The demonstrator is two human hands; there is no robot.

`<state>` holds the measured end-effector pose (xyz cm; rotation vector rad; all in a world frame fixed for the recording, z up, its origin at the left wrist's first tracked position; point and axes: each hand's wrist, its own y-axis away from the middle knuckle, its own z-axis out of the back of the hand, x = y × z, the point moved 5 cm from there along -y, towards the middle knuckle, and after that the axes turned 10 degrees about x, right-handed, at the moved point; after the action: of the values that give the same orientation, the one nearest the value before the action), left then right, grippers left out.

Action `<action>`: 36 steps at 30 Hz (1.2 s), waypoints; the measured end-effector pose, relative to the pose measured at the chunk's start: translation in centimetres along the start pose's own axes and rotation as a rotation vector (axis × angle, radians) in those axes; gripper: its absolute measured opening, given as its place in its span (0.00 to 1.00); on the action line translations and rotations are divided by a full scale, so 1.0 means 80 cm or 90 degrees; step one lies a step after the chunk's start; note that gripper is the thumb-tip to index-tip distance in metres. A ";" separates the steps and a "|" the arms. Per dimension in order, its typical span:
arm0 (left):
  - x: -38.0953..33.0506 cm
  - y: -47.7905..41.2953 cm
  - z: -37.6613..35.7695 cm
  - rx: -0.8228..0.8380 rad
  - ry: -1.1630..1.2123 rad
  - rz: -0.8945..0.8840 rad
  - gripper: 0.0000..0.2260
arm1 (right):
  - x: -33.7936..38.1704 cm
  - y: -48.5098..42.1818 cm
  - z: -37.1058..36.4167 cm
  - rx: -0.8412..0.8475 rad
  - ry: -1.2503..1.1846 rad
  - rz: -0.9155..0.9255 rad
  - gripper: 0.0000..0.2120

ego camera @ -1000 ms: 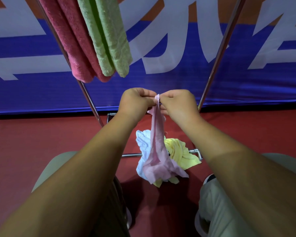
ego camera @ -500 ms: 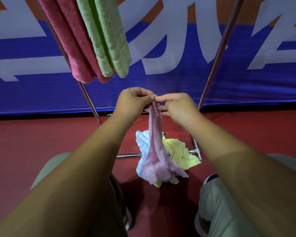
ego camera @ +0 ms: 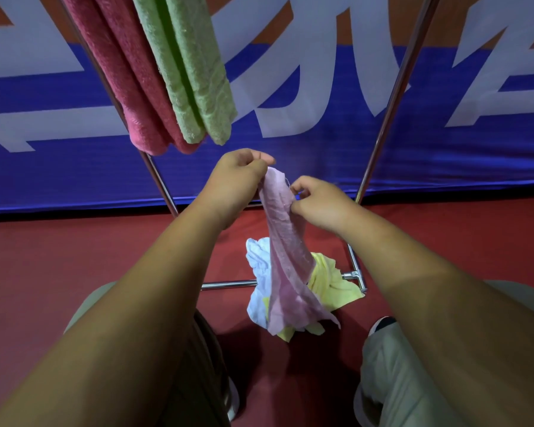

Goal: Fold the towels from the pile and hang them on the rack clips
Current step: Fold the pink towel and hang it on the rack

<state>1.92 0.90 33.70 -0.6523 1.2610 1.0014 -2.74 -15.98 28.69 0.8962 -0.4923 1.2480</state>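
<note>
Your left hand pinches the pink towel's top corner, your right hand gripping its edge just lower; it dangles over the pile on the floor, red and green towels hanging above

An indoor sports or event hall is indicated rather than a home. A red, smooth court-type floor is seen, bounded by a blue barrier banner printed with large white characters. A chrome drying rack is set upon it.
</note>
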 end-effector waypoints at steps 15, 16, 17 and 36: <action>-0.037 0.016 0.018 0.040 0.055 -0.148 0.11 | 0.042 0.019 -0.008 0.139 -0.305 0.152 0.25; -0.047 0.017 0.022 0.020 0.064 -0.174 0.10 | 0.045 0.019 -0.004 0.131 -0.319 0.171 0.26; -0.054 0.018 0.025 0.008 0.073 -0.196 0.09 | 0.045 0.020 -0.001 0.120 -0.336 0.180 0.26; -0.072 0.055 0.100 -0.289 0.039 -0.238 0.09 | 0.056 0.036 0.056 -0.150 -0.355 0.170 0.08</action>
<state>1.76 8.30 41.61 -1.2296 0.9166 0.9606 -3.60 -16.72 35.59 0.9945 -1.2109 1.1359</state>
